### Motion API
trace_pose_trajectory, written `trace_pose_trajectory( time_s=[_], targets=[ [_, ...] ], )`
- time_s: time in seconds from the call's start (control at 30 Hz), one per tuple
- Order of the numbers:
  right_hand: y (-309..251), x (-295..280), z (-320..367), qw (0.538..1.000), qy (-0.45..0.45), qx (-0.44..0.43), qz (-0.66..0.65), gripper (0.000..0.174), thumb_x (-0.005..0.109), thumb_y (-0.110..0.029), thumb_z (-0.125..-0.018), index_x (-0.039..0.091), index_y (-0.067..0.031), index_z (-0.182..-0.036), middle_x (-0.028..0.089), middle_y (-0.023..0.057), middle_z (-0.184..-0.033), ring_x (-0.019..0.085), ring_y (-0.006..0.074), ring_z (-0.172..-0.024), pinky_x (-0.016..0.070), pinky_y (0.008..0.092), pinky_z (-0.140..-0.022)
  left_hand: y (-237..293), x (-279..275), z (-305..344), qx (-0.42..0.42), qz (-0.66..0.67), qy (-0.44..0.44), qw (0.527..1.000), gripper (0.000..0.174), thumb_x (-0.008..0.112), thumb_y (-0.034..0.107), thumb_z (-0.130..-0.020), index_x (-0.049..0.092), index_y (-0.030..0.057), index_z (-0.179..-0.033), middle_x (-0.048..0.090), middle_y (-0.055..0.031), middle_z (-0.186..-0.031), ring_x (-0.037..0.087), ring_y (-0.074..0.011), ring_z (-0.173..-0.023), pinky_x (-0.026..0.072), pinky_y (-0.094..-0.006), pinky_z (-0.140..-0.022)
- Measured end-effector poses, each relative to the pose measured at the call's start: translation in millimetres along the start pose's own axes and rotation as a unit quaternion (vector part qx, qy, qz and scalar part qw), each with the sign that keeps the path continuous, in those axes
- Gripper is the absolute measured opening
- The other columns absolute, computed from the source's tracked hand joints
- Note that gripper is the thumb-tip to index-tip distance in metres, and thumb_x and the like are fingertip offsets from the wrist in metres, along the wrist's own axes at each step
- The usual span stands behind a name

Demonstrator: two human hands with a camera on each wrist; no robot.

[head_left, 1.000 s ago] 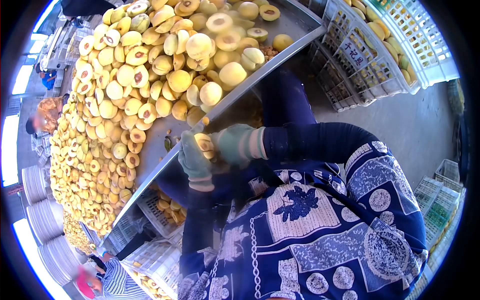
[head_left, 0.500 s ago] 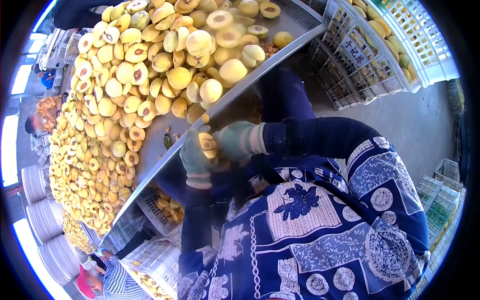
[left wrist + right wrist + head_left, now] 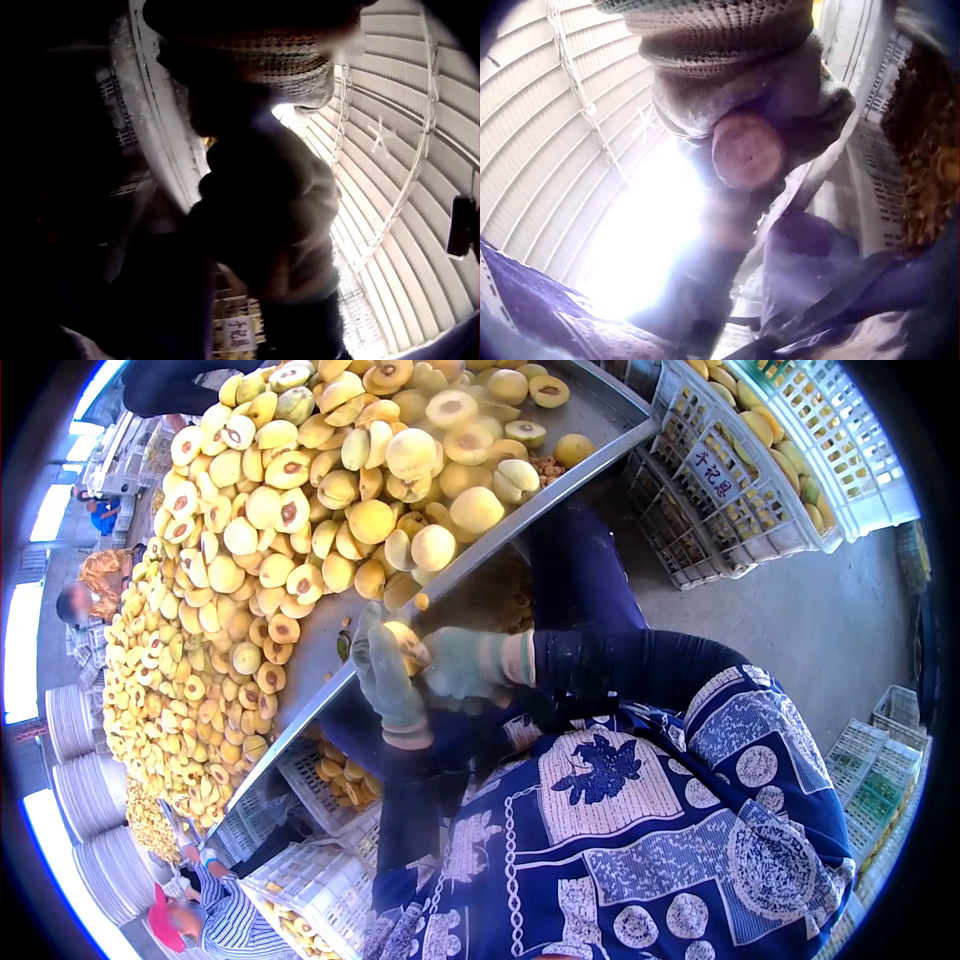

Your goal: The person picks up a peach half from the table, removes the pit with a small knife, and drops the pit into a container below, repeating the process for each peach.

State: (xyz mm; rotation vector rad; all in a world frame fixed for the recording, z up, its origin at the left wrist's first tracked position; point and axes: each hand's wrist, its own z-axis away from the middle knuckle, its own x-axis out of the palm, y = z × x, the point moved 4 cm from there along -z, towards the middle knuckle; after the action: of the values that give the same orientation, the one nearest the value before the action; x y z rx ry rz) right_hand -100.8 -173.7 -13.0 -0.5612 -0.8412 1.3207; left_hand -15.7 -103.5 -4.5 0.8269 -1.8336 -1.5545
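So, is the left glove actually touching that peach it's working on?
Touching. The head view shows the left hand curled round the peach.

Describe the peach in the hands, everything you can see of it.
The peach is yellow with a brownish patch and rounded. Only a small part shows between the gloves, so whether it is whole or halved cannot be told. It is held off the surface, just outside the metal table rim. The gloved left hand grips it, and the gloved right hand, which holds a wooden handle, is against its other side.
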Motion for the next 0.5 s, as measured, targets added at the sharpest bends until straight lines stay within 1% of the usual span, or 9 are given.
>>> trace_pose_trajectory(
  time_s=[0.1,0.17,0.23,0.27,0.3,0.37,0.43,0.47,0.5],
  targets=[
    [5.7,7.8,-6.8,0.999,-0.031,0.008,-0.035,0.016,0.049,-0.011,-0.085,0.059,-0.0014,-0.079,0.060,0.0113,-0.064,0.059,0.0226,-0.045,0.0467,0.0416,-0.033,-1.9,-4.3,1.8,-0.014,0.039,0.042,0.998,0.040,0.053,0.027,-0.093,0.051,-0.0040,-0.118,0.059,-0.0052,-0.074,0.052,-0.0100,-0.059,0.0423,-0.0231,-0.055],
    [0.2,10.0,2.9,1.000,-0.017,0.025,0.002,0.018,0.048,-0.013,-0.087,0.058,0.0015,-0.087,0.062,0.0122,-0.069,0.059,0.0231,-0.046,0.0490,0.0397,-0.034,-6.0,-10.7,9.6,-0.086,-0.012,0.007,0.996,0.039,0.049,0.030,-0.095,0.052,-0.0010,-0.118,0.064,-0.0129,-0.095,0.061,-0.0202,-0.086,0.0490,-0.0302,-0.077],
    [-1.7,4.4,-1.1,0.943,-0.051,0.028,0.329,0.031,0.051,-0.029,-0.089,0.059,-0.0010,-0.101,0.065,0.0177,-0.078,0.064,0.0266,-0.055,0.0519,0.0373,-0.037,-7.5,-11.1,12.7,-0.111,0.012,-0.001,0.994,0.041,0.048,0.032,-0.095,0.053,-0.0027,-0.115,0.064,-0.0148,-0.094,0.062,-0.0210,-0.084,0.0499,-0.0306,-0.075],
    [-5.3,1.3,13.3,0.975,0.013,0.041,0.217,0.037,0.052,-0.033,-0.089,0.056,-0.0017,-0.108,0.065,0.0189,-0.080,0.063,0.0265,-0.052,0.0508,0.0350,-0.037,-7.1,-10.6,12.0,-0.133,0.033,-0.014,0.990,0.043,0.047,0.034,-0.095,0.054,-0.0043,-0.113,0.064,-0.0168,-0.092,0.063,-0.0218,-0.081,0.0509,-0.0310,-0.074],
    [-4.7,0.7,13.1,0.975,0.015,0.040,0.217,0.037,0.052,-0.033,-0.089,0.056,-0.0017,-0.108,0.065,0.0189,-0.080,0.063,0.0265,-0.052,0.0508,0.0350,-0.037,-8.0,-8.9,10.3,-0.154,0.056,-0.028,0.986,0.046,0.046,0.036,-0.095,0.055,-0.0059,-0.110,0.065,-0.0187,-0.091,0.063,-0.0226,-0.079,0.0519,-0.0314,-0.072],
    [-0.1,1.5,9.8,0.973,0.022,0.026,0.230,0.034,0.051,-0.032,-0.090,0.052,-0.0077,-0.114,0.058,0.0125,-0.099,0.058,0.0224,-0.076,0.0487,0.0353,-0.057,-9.8,-8.8,9.0,-0.117,0.025,-0.024,0.992,0.048,0.048,0.037,-0.094,0.055,-0.0074,-0.109,0.064,-0.0195,-0.091,0.063,-0.0232,-0.079,0.0522,-0.0317,-0.071],
    [2.3,4.1,5.2,0.970,0.028,0.009,0.240,0.034,0.049,-0.031,-0.092,0.049,-0.0137,-0.121,0.052,0.0061,-0.118,0.052,0.0184,-0.100,0.0466,0.0355,-0.078,5.5,-4.6,9.7,0.088,-0.187,-0.057,0.977,0.045,0.048,0.035,-0.094,0.057,-0.0074,-0.106,0.064,-0.0181,-0.090,0.064,-0.0236,-0.079,0.0523,-0.0311,-0.072],
    [2.0,4.1,4.8,0.969,0.033,0.000,0.246,0.035,0.049,-0.030,-0.093,0.047,-0.0167,-0.125,0.049,0.0030,-0.128,0.049,0.0163,-0.112,0.0456,0.0357,-0.088,5.8,-4.3,10.2,0.089,-0.187,-0.057,0.977,0.045,0.048,0.035,-0.094,0.057,-0.0074,-0.106,0.064,-0.0181,-0.090,0.064,-0.0236,-0.079,0.0523,-0.0311,-0.072],
    [1.3,3.2,5.6,0.969,0.036,0.000,0.245,0.035,0.049,-0.030,-0.093,0.047,-0.0167,-0.125,0.049,0.0030,-0.128,0.049,0.0163,-0.112,0.0456,0.0357,-0.088,1.3,-7.1,8.8,0.017,-0.115,-0.028,0.993,0.040,0.047,0.030,-0.095,0.057,-0.0071,-0.106,0.064,-0.0170,-0.092,0.064,-0.0235,-0.080,0.0528,-0.0311,-0.071]
  ],
)
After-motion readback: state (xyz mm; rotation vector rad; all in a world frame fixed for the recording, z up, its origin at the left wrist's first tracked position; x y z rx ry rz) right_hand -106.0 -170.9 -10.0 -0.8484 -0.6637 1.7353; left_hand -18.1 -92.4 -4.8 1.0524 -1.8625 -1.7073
